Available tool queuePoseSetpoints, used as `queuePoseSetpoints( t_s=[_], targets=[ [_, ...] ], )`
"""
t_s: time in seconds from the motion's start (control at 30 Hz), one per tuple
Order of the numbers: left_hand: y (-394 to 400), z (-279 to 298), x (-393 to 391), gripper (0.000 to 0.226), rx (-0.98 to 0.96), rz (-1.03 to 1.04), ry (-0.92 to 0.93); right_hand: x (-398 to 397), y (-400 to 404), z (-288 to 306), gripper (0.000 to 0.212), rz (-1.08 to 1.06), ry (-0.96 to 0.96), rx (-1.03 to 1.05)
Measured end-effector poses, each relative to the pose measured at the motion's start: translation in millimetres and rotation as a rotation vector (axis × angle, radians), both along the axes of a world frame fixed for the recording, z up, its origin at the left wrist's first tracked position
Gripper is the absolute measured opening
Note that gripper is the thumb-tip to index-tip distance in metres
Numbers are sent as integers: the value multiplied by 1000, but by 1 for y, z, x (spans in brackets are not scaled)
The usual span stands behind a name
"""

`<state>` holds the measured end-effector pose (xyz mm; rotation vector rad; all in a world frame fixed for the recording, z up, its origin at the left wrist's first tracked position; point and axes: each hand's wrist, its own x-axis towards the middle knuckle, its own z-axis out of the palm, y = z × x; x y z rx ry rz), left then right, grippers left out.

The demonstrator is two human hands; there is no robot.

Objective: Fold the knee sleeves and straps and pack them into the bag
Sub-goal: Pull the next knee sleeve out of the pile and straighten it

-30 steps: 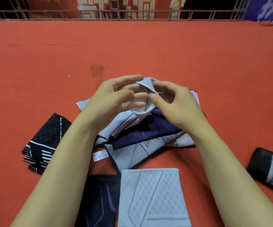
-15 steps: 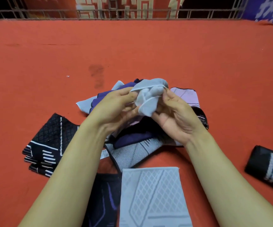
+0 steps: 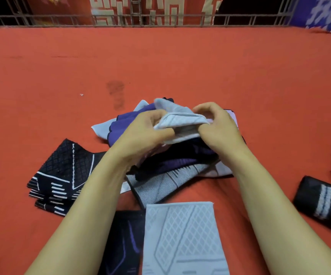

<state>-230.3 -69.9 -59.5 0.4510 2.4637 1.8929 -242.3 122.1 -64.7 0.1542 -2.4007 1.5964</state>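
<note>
1. Head view: my left hand point(image 3: 140, 133) and right hand point(image 3: 218, 128) each pinched an end of a light grey knee sleeve point(image 3: 180, 121), fingers curled round it, above a heap of purple and grey sleeves point(image 3: 172, 165).
2. Flat grey sleeve point(image 3: 182, 237) nearest me; a dark sleeve point(image 3: 125, 241) just beside it.
3. Black patterned sleeves point(image 3: 61, 175) stacked at left; black rolled piece point(image 3: 323, 203) at right.
4. Red cloth point(image 3: 180, 60) beneath; banner writing point(image 3: 140, 8) blurred, unreadable.
</note>
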Motion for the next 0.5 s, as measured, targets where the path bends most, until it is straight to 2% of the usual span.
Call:
queuePoseSetpoints(
  t_s=[0.07,0.1,0.17,0.27,0.37,0.5],
  targets=[
    [2,-6,-3,33,33,242,93,1,-4,6,42,226,-170,-337],
    [3,-8,-4,36,54,275,115,3,-5,8,42,335,-269,-496],
    [5,-12,-2,35,44,261,110,6,-3,11,44,518,-416,-641],
    [2,-16,-5,27,44,209,20,14,2,9,46,746,-517,-680],
    [5,-10,-3,27,114,132,-25,15,11,8,47,852,-564,-745],
    [9,-4,0,23,168,206,-91,13,22,11,42,841,-502,-494]
  ],
)
